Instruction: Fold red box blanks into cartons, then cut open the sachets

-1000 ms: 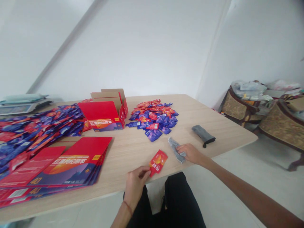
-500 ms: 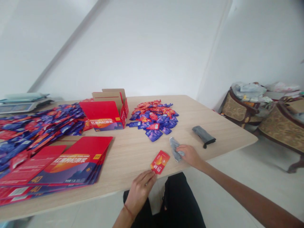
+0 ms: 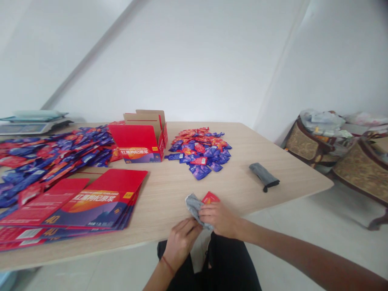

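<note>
A: What are we doing at this moment?

B: We are seemingly wiping a red sachet (image 3: 211, 197) with a grey cloth (image 3: 192, 204). The sachet is lying near the front of the table (image 3: 160, 202), mostly under the cloth and our right hand (image 3: 220, 218); only its far end is showing.

A: And how are our hands standing?

B: Our right fingers are gripping the cloth from above. Our left hand (image 3: 182, 238) is touching the near end of the cloth, its fingers drawn together; the tips are hiding there, so we cannot tell if they are pinching the sachet. The two hands are almost meeting.

A: What is the next move calling for, in our judgement?

B: It is calling for a steady left hold and light strokes, so that the sachet is not sliding or creasing.

A: Which edges are we minding?

B: The near table edge, because our wrists are reaching over it and our black trousers (image 3: 236, 262) are showing below. To the left, flat cartons (image 3: 100, 198) are lying well apart. Ahead, bare wood is separating us from the sachet pile (image 3: 200, 149), with an open carton (image 3: 139, 145) standing at its left. To the right, before the grey pouch (image 3: 264, 176), we are having free room.
</note>
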Demonstrator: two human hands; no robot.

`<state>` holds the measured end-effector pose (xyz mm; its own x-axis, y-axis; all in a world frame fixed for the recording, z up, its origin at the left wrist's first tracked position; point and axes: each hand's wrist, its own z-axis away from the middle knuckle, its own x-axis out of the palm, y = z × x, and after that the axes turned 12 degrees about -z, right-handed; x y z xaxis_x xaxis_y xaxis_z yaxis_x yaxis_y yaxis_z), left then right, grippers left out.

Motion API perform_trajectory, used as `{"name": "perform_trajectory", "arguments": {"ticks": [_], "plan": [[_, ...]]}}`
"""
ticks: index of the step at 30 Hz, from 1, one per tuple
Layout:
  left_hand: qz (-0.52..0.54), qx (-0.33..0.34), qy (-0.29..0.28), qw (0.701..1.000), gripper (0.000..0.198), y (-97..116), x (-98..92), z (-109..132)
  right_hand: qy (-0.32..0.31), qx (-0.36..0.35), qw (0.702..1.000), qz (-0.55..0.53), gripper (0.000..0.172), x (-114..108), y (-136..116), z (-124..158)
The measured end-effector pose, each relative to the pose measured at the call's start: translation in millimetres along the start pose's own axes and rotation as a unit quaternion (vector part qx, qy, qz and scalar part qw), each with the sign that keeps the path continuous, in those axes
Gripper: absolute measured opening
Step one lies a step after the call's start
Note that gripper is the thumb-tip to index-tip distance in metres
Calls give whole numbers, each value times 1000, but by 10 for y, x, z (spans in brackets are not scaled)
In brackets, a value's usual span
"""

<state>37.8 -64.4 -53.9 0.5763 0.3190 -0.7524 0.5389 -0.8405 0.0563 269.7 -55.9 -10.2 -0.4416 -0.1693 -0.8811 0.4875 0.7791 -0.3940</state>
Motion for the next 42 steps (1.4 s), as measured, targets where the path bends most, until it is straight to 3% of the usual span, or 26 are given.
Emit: {"name": "perform_trajectory", "arguments": {"ticks": [5, 11, 14, 19, 21, 25, 28, 34, 38, 42], "plan": [[-4, 6, 13, 1000, 20, -1, 10, 12, -39, 6, 998, 46, 43, -165, 316, 173], [-8, 11, 34, 999, 19, -12, 28, 31, -9, 139, 989, 54, 46, -509, 663, 400], [-8, 11, 32, 999, 20, -17, 38, 31, 53, 180, 981, 50, 46, -579, 603, 388], [-8, 7, 38, 999, 20, -5, 25, 7, 243, 228, 943, 22, 45, -442, 215, 183], [-1, 4, 30, 1000, 20, 2, 17, 4, 222, 193, 956, -11, 42, -266, 63, 110], [6, -4, 6, 1000, 22, 4, 16, 13, 43, 51, 998, -17, 46, 67, -32, 95], [9, -3, 10, 1000, 20, 1, 19, 15, -4, 51, 999, 11, 51, 50, 85, 169], [4, -5, 24, 1000, 20, 15, 4, -3, -1, 184, 983, 19, 57, -353, 346, 366], [11, -6, 24, 1000, 20, 24, -8, 1, 28, 241, 969, 34, 60, -447, 474, 587], [45, -31, -2, 998, 20, 42, -96, -50, 106, 308, 944, 53, 58, -517, 758, 1008]]}}
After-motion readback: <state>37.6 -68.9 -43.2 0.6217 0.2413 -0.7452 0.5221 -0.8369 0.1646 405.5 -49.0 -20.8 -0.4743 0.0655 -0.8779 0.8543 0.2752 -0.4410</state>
